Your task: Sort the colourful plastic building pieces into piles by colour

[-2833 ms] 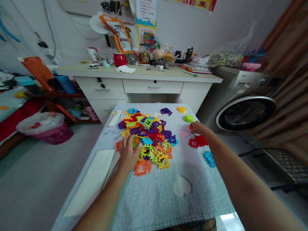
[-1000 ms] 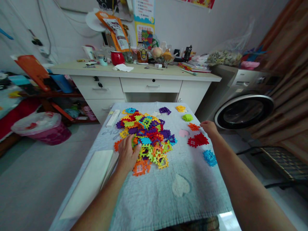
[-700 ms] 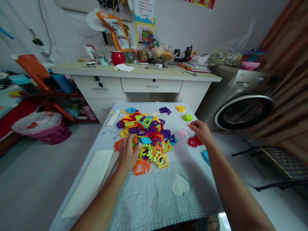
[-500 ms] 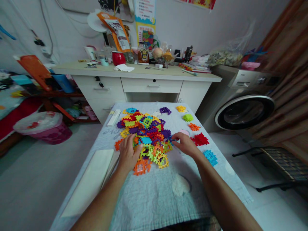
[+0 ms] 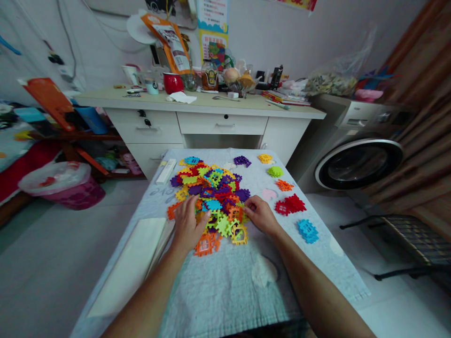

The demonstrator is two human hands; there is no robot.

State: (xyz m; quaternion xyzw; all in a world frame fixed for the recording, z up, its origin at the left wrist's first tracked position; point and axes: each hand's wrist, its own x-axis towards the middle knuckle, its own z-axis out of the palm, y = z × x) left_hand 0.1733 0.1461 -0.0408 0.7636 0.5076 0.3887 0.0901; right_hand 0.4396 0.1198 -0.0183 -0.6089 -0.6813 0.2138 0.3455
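A heap of flat, notched plastic building pieces in many colours lies on a pale cloth-covered table. My left hand rests palm-down on the heap's near left edge, fingers spread over the pieces. My right hand reaches into the heap's right side, its fingertips among the pieces; whether it grips one is hidden. Sorted apart on the right lie red pieces, a blue piece, an orange piece, a green piece, a yellow piece and a purple piece.
A white flat box lies along the table's left edge. Beyond the table stands a cluttered white desk. A washing machine is at the right, a pink bin at the left.
My right hand left the sorted pieces on the right and moved left into the heap. My left hand stayed on the heap's left edge.
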